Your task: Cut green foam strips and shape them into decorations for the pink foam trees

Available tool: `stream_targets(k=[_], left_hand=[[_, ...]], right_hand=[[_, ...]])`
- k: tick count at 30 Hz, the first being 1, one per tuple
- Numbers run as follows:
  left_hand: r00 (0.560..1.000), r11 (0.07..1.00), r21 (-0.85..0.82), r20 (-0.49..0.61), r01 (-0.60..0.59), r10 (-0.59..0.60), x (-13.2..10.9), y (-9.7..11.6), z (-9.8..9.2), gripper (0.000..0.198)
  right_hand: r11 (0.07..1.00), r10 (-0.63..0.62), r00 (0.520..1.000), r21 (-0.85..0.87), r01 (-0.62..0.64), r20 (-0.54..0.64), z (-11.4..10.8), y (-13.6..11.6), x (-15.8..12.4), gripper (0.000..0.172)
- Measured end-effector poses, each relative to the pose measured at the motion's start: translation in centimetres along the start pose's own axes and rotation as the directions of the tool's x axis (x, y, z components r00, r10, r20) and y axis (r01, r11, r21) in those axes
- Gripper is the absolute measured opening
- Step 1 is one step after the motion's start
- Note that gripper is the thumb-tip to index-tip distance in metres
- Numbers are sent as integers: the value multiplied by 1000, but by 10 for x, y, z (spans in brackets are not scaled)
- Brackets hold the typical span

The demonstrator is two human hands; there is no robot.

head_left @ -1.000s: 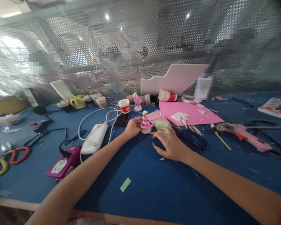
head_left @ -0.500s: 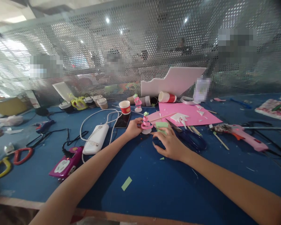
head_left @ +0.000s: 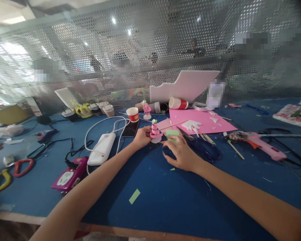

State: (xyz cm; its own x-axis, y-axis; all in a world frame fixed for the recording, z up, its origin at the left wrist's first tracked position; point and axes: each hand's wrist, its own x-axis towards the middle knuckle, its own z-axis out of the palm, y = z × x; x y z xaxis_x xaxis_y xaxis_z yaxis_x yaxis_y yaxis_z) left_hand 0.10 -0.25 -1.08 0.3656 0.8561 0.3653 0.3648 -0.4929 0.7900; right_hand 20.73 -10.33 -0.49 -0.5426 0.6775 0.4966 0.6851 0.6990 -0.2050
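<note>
A small paper craft [head_left: 154,133], a pink spiral on a white base with a green top, stands on the blue table [head_left: 165,197]. My left hand [head_left: 141,136] is closed on its left side, fingertips pinching the pink strip. My right hand [head_left: 180,152] rests palm down just right of it, fingers spread, with the fingertips on a green paper piece [head_left: 172,133]. Dark-handled scissors [head_left: 203,147] lie right beside my right hand.
A pink paper sheet [head_left: 203,122] with white scraps, a second spiral craft [head_left: 146,109], red paper cups [head_left: 132,114] and white foam board [head_left: 185,86] lie behind. A pink glue gun [head_left: 261,145] is right; power bank [head_left: 101,148], phone [head_left: 130,128], pink device [head_left: 69,174] and scissors [head_left: 20,167] left. A perforated metal screen [head_left: 150,50] backs the table.
Both hands hold nearly the same place by the craft. The view has shifted slightly; nothing was picked up or let go.
</note>
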Motion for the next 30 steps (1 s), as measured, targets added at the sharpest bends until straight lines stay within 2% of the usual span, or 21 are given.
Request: stream_targets(k=[7, 13, 19, 30], left_hand=[[998, 1000, 15, -67, 11, -10, -1, -2, 3, 29], [1000, 998, 49, -10, -26, 27, -2, 1, 0, 34], [999, 996, 79, -13, -28, 30, -2, 1, -2, 34], [1000, 1000, 28, -7, 0, 0, -3, 2, -1, 36]], right_hand=[[1000, -1, 1000, -5, 1, -12, 1, -1, 0, 22], [1000, -1, 1000, 6, 1, -11, 1, -1, 1, 21], [1000, 11, 1000, -7, -11, -3, 1, -2, 0, 22], [1000, 4, 1000, 13, -4, -5, 2, -1, 0, 21]])
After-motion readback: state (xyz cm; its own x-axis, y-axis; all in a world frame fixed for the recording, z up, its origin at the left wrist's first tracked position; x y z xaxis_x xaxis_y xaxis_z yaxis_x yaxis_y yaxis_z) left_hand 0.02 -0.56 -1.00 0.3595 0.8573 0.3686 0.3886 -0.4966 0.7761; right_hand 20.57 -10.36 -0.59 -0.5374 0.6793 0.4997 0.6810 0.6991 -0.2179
